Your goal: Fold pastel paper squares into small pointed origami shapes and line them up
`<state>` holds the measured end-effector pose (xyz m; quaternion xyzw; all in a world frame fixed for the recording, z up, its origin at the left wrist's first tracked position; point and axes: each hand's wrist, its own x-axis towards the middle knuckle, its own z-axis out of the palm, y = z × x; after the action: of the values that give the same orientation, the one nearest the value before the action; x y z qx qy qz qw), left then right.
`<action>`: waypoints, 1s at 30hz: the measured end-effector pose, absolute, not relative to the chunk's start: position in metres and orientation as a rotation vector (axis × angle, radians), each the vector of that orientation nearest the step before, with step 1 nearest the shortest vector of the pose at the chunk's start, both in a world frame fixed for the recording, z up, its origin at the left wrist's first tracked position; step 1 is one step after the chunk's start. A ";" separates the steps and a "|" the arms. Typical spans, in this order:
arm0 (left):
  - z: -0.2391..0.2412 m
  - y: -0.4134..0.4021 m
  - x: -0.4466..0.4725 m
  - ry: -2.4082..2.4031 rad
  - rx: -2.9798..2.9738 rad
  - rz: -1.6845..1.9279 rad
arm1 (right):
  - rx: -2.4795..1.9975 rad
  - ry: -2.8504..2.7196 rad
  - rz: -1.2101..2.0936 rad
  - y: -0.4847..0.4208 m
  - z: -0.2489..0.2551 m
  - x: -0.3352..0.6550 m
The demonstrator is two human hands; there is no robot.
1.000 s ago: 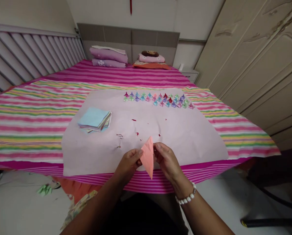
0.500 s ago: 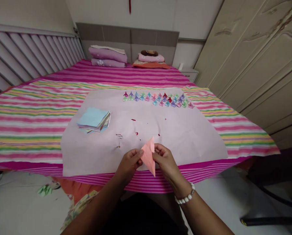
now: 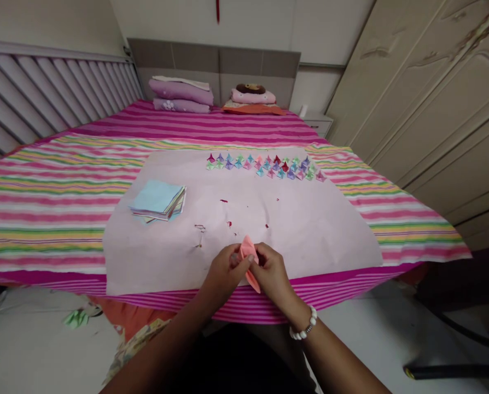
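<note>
A folded piece of coral-pink origami paper (image 3: 248,247) is pinched between my two hands above the front edge of the bed. My left hand (image 3: 227,269) grips its left side, with the thumb lying across the front of the paper. On the other side, my right hand (image 3: 272,269) is closed on the right edge, its thumb close to the left one. The paper looks narrow and pointed at both ends; its middle is partly hidden by the thumbs. A white bead bracelet (image 3: 304,327) circles my right wrist.
A pale sheet (image 3: 318,230) with small torn spots covers the striped bed. On it, a stack of square coloured papers (image 3: 157,197) lies at left, and rows of small folded paper figures (image 3: 269,166) stand at the back. A crumpled green paper (image 3: 76,318) is on the floor.
My hands have come closer together, and the left thumb has moved right across the paper. The pink paper now shows narrower and more folded than before.
</note>
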<state>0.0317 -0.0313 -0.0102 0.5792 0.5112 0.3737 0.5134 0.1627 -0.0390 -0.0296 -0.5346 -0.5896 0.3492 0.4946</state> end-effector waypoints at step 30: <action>-0.012 -0.012 0.021 0.884 0.593 0.898 | -0.918 -0.935 1.438 -0.033 -0.027 0.182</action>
<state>0.0213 -0.0124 -0.0116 0.2729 0.4070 0.4137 0.7673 0.1820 -0.0331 -0.0269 -0.3901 -0.3973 0.6108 0.5630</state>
